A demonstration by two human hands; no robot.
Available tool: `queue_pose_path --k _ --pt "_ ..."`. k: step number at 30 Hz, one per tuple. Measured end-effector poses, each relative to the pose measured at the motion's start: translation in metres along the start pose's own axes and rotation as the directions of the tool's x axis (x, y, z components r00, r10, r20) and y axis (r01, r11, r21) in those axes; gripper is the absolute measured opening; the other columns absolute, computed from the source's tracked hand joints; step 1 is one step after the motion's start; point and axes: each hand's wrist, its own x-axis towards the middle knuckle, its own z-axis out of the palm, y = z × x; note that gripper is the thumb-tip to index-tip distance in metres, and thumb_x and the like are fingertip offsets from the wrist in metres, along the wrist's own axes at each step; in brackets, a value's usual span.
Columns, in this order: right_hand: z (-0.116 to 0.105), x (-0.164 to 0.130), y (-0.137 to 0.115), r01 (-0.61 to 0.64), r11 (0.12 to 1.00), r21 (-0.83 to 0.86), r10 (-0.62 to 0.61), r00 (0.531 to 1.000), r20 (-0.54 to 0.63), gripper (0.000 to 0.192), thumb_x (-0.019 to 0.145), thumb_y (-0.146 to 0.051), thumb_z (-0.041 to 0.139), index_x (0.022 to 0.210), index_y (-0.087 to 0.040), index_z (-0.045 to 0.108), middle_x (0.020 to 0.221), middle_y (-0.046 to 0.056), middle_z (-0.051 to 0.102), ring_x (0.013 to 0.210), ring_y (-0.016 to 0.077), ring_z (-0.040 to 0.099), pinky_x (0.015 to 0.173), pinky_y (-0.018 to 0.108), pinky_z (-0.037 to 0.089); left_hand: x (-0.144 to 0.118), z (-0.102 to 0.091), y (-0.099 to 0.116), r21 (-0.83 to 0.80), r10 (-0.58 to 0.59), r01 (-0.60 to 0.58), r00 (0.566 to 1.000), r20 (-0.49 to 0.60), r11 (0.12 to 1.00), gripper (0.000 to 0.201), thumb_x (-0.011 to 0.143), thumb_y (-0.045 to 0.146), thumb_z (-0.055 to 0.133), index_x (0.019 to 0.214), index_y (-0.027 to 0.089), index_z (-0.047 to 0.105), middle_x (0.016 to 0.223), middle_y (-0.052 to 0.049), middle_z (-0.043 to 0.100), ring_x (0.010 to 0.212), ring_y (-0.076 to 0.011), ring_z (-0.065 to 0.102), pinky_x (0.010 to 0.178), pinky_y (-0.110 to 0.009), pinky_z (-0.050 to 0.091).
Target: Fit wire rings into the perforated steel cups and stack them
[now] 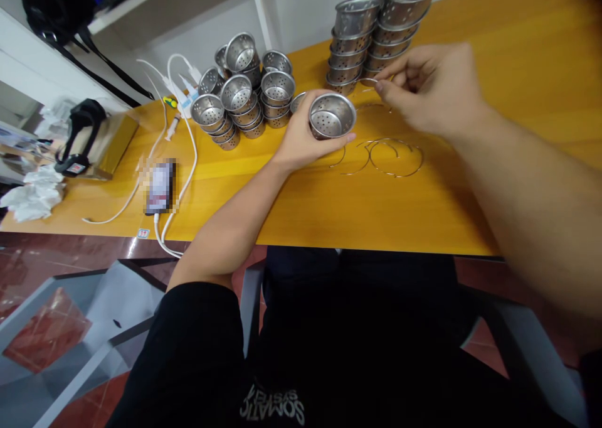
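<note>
A smooth yellow-orange table (301, 221) bears tall stacks (348, 58) and shorter stacks (244, 105) of perforated metal cups. The right hand (430, 89), its fingers curled, pinches a thin wire (369, 80) between thumb and fingertip. Left of it, the left hand (297, 136) wraps a steel cup (332, 115) in thumb and fingers, mouth tilted toward the camera; the cup is round, shiny and grey, dotted with small holes. Near it lie slender curved wire rings (397, 176), some overlapping.
</note>
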Motion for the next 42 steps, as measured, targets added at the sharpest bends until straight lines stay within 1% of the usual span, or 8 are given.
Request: queue_pose_path --k 4,10,15,19,26,33,38,42 --pt "0.0 0.001 0.005 0.026 1.0 -0.007 -0.026 1.0 0.001 0.052 0.095 -0.068 0.084 0.103 -0.016 0.081 0.074 0.002 0.065 0.059 0.006 0.05 0.06 0.028 0.045 -0.001 0.002 -0.005 0.026 0.031 -0.032 0.999 0.01 0.999 0.104 0.089 0.093 0.063 0.163 0.028 0.029 0.144 -0.01 0.059 0.137 -0.0269 0.067 0.124 -0.053 0.054" --pt "0.001 0.001 0.005 0.05 0.999 -0.001 -0.05 0.999 -0.017 0.052 0.095 -0.067 0.085 0.103 -0.016 0.081 0.074 0.003 0.065 0.06 0.0066 0.053 0.06 0.029 0.046 -0.002 0.008 -0.013 0.099 0.115 -0.124 0.989 0.091 0.987 0.091 0.106 0.085 0.035 0.173 0.033 0.002 0.163 -0.014 0.045 0.156 -0.0263 0.058 0.13 -0.052 0.049" --pt "0.001 0.002 0.004 0.058 0.998 0.009 -0.057 0.998 -0.019 0.051 0.094 -0.066 0.086 0.103 -0.016 0.081 0.073 0.003 0.065 0.059 0.0065 0.052 0.059 0.029 0.044 -0.004 0.01 -0.015 0.064 0.08 -0.085 0.993 0.088 0.994 0.095 0.104 0.086 0.038 0.173 0.031 0.003 0.165 -0.014 0.044 0.154 -0.0282 0.058 0.129 -0.052 0.049" --pt "0.002 0.0 -0.002 0.078 0.996 0.041 -0.078 0.997 -0.009 0.05 0.093 -0.066 0.087 0.1 -0.017 0.08 0.072 0.002 0.063 0.058 0.006 0.049 0.057 0.029 0.042 -0.004 0.011 -0.013 0.052 0.062 -0.067 0.993 0.098 0.996 0.094 0.104 0.085 0.042 0.172 0.033 0.003 0.157 -0.012 0.051 0.148 -0.028 0.062 0.129 -0.053 0.048" --pt "0.015 -0.008 -0.017 0.099 0.994 0.054 -0.103 0.992 0.07 0.044 0.094 -0.06 0.089 0.099 -0.017 0.082 0.07 0.0 0.062 0.056 0.0055 0.046 0.055 0.027 0.041 -0.003 0.012 -0.005 0.049 0.058 -0.059 0.998 0.022 0.997 0.092 0.099 0.089 0.05 0.165 0.033 0.02 0.145 -0.008 0.055 0.138 -0.0256 0.069 0.122 -0.052 0.055" --pt "0.018 -0.008 -0.021 0.091 0.994 0.064 -0.094 0.995 0.033 0.04 0.095 -0.057 0.088 0.097 -0.018 0.081 0.07 0.0 0.062 0.057 0.0058 0.046 0.054 0.026 0.039 -0.006 0.014 -0.008 0.052 0.059 -0.063 0.995 0.078 0.997 0.093 0.104 0.081 0.05 0.169 0.032 0.005 0.151 -0.01 0.051 0.143 -0.0251 0.066 0.125 -0.052 0.053" --pt "0.019 -0.008 -0.021 0.081 0.997 0.003 -0.081 0.996 0.036 0.029 0.096 -0.044 0.089 0.094 -0.016 0.081 0.069 -0.001 0.06 0.057 0.0065 0.045 0.053 0.025 0.035 -0.008 0.015 -0.008 0.049 0.067 -0.073 0.991 0.116 0.996 0.095 0.104 0.082 0.048 0.169 0.032 0.0 0.155 -0.011 0.046 0.148 -0.0269 0.061 0.129 -0.052 0.048" --pt "0.02 -0.009 -0.018 0.06 0.995 -0.075 -0.058 0.998 0.04 0.021 0.098 -0.037 0.086 0.098 -0.017 0.083 0.072 0.001 0.065 0.058 0.009 0.047 0.057 0.028 0.041 -0.008 0.016 -0.008 0.033 0.061 -0.065 0.991 0.12 0.997 0.097 0.103 0.083 0.049 0.17 0.032 -0.001 0.155 -0.011 0.046 0.149 -0.0285 0.059 0.129 -0.054 0.047"
